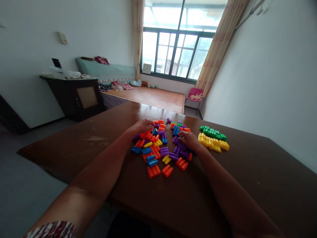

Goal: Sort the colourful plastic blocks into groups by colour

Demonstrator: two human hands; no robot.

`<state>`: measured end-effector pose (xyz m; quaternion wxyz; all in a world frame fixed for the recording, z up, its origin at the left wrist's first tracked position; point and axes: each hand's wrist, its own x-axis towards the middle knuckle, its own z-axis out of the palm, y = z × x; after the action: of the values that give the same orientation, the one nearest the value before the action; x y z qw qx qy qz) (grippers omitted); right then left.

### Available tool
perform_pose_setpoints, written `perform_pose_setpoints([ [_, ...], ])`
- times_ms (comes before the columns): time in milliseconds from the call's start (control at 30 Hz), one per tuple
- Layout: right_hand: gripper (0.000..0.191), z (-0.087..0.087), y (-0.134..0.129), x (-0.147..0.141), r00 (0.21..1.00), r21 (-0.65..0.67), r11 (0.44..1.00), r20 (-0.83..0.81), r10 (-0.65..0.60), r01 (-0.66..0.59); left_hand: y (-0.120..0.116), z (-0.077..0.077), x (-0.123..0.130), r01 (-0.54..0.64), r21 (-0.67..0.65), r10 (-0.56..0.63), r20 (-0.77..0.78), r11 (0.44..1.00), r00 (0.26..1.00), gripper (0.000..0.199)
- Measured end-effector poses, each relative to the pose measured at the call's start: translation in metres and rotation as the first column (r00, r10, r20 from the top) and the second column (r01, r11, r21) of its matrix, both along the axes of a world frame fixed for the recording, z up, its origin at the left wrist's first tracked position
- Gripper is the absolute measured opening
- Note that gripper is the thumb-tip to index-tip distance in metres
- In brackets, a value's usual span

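Note:
A loose pile of plastic building pieces in orange, blue, purple and yellow [155, 150] is spread on the brown table [123, 191]. My left hand [144, 125] is over the far left side of the pile, by orange pieces, its fingers apart and nothing visibly held. At the right side, my right hand [189, 139] has its fingers bent down among blue pieces [176, 130] and purple pieces [177, 141]. Those fingers look closed, but what lies between them is hidden. Several orange pieces [167, 171] lie nearest to me.
To the right of the pile, a row of joined green pieces [213, 133] lies behind a row of yellow pieces [213, 142]. Beyond the table are a low bed [153, 96], a dark cabinet [86, 96] and a pink chair [195, 94].

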<state>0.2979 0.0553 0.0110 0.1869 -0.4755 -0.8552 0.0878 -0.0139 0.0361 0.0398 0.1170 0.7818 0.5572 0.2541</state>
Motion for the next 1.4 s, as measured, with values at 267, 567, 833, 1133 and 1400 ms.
perform_pose_setpoints([
  [267,0.023,0.006,-0.004,-0.002,1.000,0.030,0.999,0.002,0.031,-0.031,-0.018,0.023,-0.007,0.273,-0.230,-0.295,-0.065,0.934,0.953,0.046],
  [567,0.032,0.000,-0.007,-0.007,0.988,-0.052,0.988,-0.058,0.141,-0.144,-0.002,-0.007,0.000,0.241,-0.131,-0.249,-0.045,0.962,0.967,0.028],
  [833,0.024,-0.005,0.002,-0.002,0.993,0.007,0.994,-0.056,0.106,-0.106,0.010,-0.020,-0.008,0.155,0.002,-0.155,0.024,0.988,0.988,0.029],
  [1133,0.024,-0.010,0.004,-0.002,0.997,-0.024,0.998,0.040,0.063,-0.062,-0.004,0.002,0.005,0.242,-0.035,-0.242,0.015,0.970,0.970,0.027],
  [1400,0.022,-0.002,-0.007,-0.009,0.998,0.093,0.994,-0.016,0.066,-0.065,-0.016,0.000,0.027,0.223,-0.033,-0.225,-0.120,0.974,0.967,0.016],
])
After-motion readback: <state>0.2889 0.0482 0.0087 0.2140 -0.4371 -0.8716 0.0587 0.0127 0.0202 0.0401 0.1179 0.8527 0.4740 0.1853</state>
